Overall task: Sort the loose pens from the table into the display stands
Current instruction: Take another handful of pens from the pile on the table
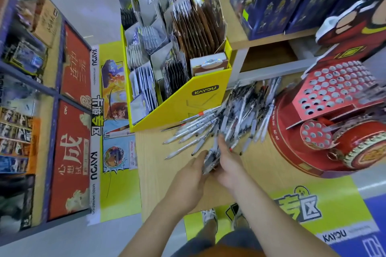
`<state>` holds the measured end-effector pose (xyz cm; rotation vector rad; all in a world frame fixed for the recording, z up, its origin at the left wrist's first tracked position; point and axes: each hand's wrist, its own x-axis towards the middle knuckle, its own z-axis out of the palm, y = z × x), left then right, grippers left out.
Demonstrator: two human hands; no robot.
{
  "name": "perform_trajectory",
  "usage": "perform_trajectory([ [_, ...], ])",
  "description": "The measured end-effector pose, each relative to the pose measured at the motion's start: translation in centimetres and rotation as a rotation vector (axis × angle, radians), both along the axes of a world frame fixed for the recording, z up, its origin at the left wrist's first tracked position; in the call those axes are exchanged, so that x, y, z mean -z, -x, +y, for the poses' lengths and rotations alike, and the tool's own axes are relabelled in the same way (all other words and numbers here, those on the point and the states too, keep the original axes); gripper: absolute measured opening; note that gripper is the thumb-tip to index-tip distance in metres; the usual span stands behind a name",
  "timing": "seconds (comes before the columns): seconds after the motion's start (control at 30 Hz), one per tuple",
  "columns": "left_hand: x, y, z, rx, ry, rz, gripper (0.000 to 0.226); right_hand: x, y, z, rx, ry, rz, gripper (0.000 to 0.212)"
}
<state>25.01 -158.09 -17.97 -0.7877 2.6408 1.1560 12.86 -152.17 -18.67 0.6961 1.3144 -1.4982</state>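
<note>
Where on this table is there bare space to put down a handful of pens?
Bare wood shows left of the hands, below the yellow card display, and right of the right hand, before the red stand. The pen pile crowds the middle.

We find open room only on the near strip of the table, bare wood from its front edge up to the pile of loose pens. The pile blocks the middle, fanned across the gap between the yellow card display box on the left and the red round pen stand on the right. Both stand tall and close the sides. Behind the pile a wooden shelf overhangs. Our left hand and right hand crowd the pile's near edge around a bundle of pens.
</note>
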Motion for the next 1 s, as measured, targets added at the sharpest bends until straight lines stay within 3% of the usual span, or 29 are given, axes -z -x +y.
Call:
perform_trajectory([
  [0.13,-1.3,-2.1,-1.1,0.037,0.046,-0.039,0.050,0.4,0.6,0.6,0.025,0.002,0.027,0.045],
  [0.33,-1.6,-1.2,-2.4,-0.353,-0.361,-0.038,0.020,0.8,1.1,2.7,-0.242,-0.244,0.328,0.034],
  [0.53,0.8,4.7,0.6,-0.479,-0.484,-0.060,0.030,0.3,1.5,5.2,-0.543,-0.450,0.799,0.077],
  [0.63,0.7,6.8,1.8,-0.569,-0.659,-0.059,0.046,-0.3,2.0,6.3,-0.729,-0.552,0.899,0.077],
  [0.7,0.5,8.0,2.3,-0.597,-0.749,-0.047,0.047,-0.8,2.1,6.9,-0.785,-0.530,0.942,0.064],
  [0.8,0.3,9.2,2.8,-0.628,-0.815,0.009,0.041,-1.4,2.1,7.5,-0.700,-0.380,0.906,0.033],
  [0.87,0.1,9.5,2.9,-0.662,-0.827,0.079,0.035,-1.7,1.8,7.7,-0.558,-0.239,0.728,0.016],
  [1.0,-0.7,9.5,2.8,-0.659,-0.851,0.171,0.020,-1.9,1.7,8.4,-0.384,-0.107,0.499,0.013],
])
